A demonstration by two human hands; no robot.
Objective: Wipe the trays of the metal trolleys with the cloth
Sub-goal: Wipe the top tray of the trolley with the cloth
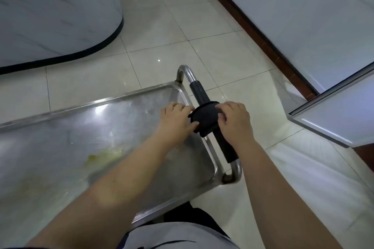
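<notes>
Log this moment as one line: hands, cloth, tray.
hands: left hand and right hand both hold dark cloth | cloth: draped over trolley handle | tray: yellowish smear, not yet wiped

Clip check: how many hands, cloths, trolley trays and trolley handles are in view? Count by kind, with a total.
Hands: 2, left hand and right hand
Cloths: 1, black cloth, gripped by both hands
Trays: 1, metal tray
Handles: 1, trolley handle
Total: 5

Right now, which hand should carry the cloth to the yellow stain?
Probably left. Both grip the cloth, but the left hand is over the tray, nearer the stain; the right hand is outside the handle.
</notes>
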